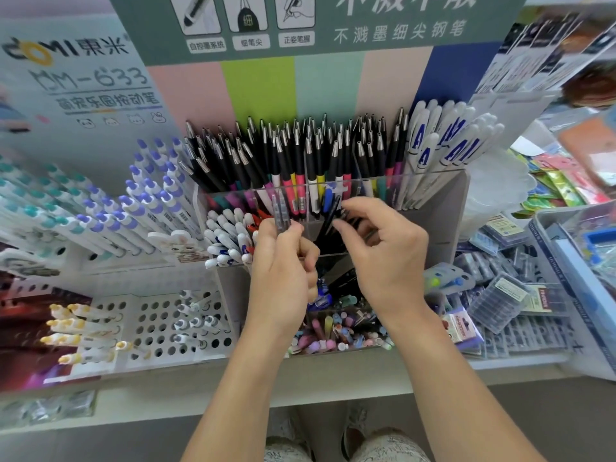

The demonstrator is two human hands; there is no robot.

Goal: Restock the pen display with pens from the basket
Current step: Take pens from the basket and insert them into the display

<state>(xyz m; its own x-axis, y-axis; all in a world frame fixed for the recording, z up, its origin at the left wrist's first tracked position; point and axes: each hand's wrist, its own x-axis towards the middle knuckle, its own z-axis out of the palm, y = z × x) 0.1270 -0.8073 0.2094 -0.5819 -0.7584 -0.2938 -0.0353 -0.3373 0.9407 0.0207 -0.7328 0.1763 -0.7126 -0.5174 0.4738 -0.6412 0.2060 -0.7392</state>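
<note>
Both hands are up at the clear display [433, 195]: the left hand [283, 261] pinches a couple of slim grey pens [279, 211] upright, tips up. The right hand [380, 251] curls round a dark pen [330, 216] with a blue cap, tilted over the front compartment. Behind, black-gripped pens [300, 151] stand packed, silver tips up.

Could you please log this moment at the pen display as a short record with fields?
setting: shop shelf with a clear tiered pen display
left hand: grips a few grey pens, upright
right hand: pinches dark pens over the middle compartment
back row: black-barrelled pens, tips up
left of display: white rack of purple-capped pens
far right: blue basket of packaged goods
</note>
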